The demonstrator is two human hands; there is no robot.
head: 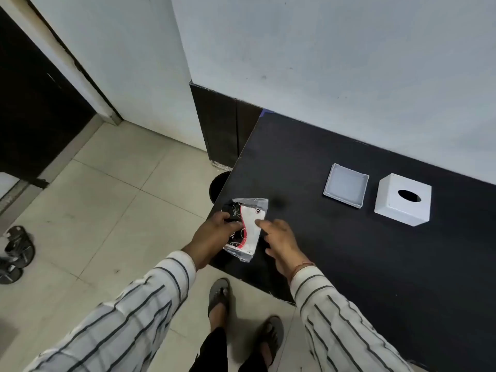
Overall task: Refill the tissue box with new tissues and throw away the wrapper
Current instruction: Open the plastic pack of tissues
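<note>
A pack of tissues in a clear plastic wrapper [248,228] with black, red and white print is held above the near left corner of the black table [349,251]. My left hand [214,237] grips its left side. My right hand [279,242] touches its right edge with the fingertips, fingers spread. Farther right on the table stands the white tissue box cover [402,201] with a round hole in its top. Its white square base tray [346,188] lies separate just left of it, with nothing in it.
A dark round bin [218,185] shows on the floor behind the table's left edge. White wall runs behind the table. Tiled floor spreads to the left, with dark sandals [16,253] at the far left. My own feet in sandals stand at the table's front.
</note>
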